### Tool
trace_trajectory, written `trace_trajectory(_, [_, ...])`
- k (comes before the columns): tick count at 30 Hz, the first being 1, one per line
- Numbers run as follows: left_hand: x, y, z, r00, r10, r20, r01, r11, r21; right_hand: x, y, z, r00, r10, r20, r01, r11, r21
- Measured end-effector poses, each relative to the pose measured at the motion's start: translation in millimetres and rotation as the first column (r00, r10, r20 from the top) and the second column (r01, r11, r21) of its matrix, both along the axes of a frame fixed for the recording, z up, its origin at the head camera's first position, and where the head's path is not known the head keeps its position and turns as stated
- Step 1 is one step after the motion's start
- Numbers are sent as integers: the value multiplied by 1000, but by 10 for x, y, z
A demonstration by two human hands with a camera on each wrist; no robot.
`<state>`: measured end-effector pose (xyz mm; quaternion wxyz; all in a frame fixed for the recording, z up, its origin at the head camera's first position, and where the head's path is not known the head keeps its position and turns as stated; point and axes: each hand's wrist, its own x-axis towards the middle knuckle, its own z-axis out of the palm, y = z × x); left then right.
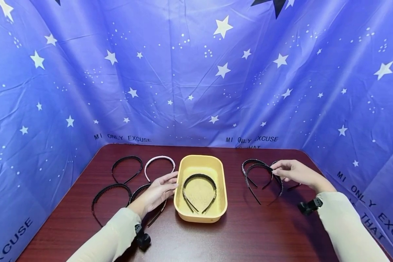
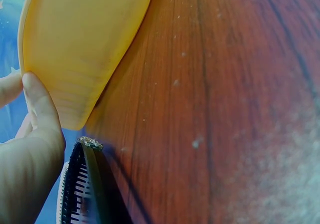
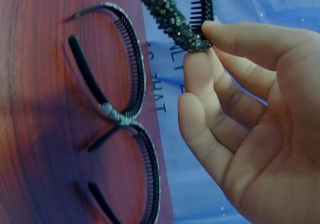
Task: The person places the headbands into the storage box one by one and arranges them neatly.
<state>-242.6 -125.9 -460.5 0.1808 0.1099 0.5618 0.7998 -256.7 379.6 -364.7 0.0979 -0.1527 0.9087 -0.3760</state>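
A yellow tray (image 1: 200, 219) stands mid-table with one black headband (image 1: 199, 176) lying in it. My left hand (image 1: 158, 193) touches the tray's left side, thumb and fingers at its rim in the left wrist view. On the right, my right hand (image 1: 296, 173) pinches a dark glittery headband (image 3: 175, 28) between thumb and fingertips, its ends hanging down. Beyond and below it in the right wrist view, two more toothed headbands (image 3: 141, 73) rest on the table, meeting at one spot.
Left of the tray lie a pink-white headband (image 1: 160, 157) and several black ones (image 1: 127, 158), some partly behind my left hand and arm. A blue star-patterned curtain (image 1: 196, 72) surrounds the back and sides of the dark red table (image 1: 249, 240).
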Motion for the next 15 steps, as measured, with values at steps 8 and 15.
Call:
trace_trajectory(8, [-4, 11, 5, 1000, -3, -8, 3, 1000, 1, -47, -195, 6, 1000, 9, 0, -9, 1000, -20])
trace_trajectory(15, [-6, 11, -1, 1000, -8, -6, 8, 1000, 6, -72, -391, -26, 1000, 19, -9, -20, 999, -31])
